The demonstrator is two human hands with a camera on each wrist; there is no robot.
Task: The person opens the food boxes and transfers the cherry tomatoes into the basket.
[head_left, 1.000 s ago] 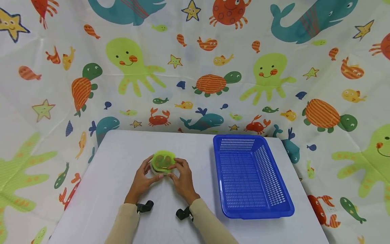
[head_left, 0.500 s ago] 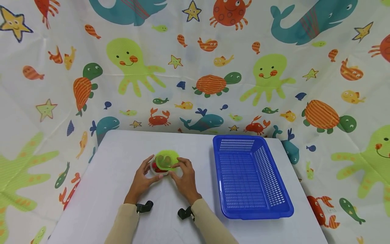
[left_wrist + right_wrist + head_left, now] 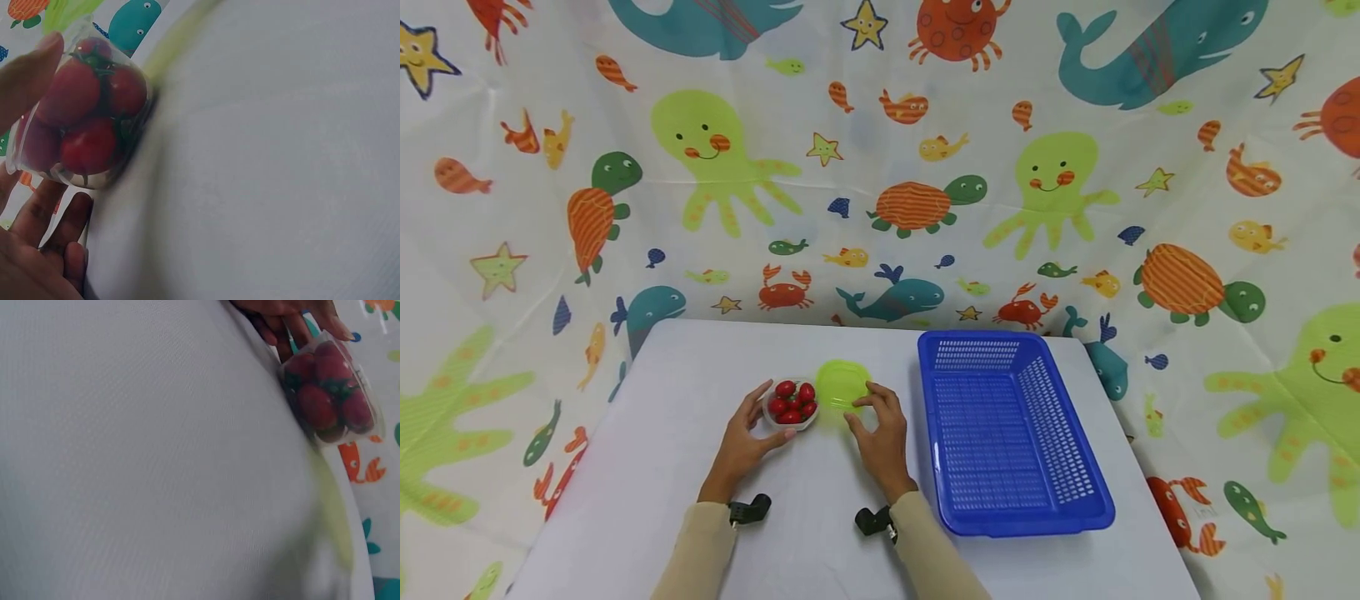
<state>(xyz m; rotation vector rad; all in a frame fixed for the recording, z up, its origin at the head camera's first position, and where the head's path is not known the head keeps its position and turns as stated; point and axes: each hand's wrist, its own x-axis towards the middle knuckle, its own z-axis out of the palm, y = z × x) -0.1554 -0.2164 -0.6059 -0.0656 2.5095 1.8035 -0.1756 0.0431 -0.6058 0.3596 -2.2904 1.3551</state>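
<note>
A small clear plastic tub point(image 3: 800, 427) full of red cherry tomatoes point(image 3: 788, 414) stands on the white table, its top uncovered. My left hand point(image 3: 743, 437) grips it from the left, thumb at the near side and fingers around the far side. Through the clear wall point(image 3: 100, 182), the left wrist view shows red fruit with green stems. To the right of the tub, my right hand point(image 3: 882, 440) pinches the edge of a translucent lime-green lid point(image 3: 841, 383) between thumb and fingers. The right wrist view shows the tub point(image 3: 370, 406) and left fingers, with my right hand out of sight.
A blue perforated plastic basket point(image 3: 942, 467) sits on the right side of the white-covered table point(image 3: 662, 467). Behind and around the table hangs a cloth point(image 3: 850, 275) printed with sea animals. Each wrist carries a small black camera point(image 3: 751, 509).
My right hand has drawn the green lid off the tub and moved it to the right, uncovering the tomatoes. My left hand keeps its hold on the tub.
</note>
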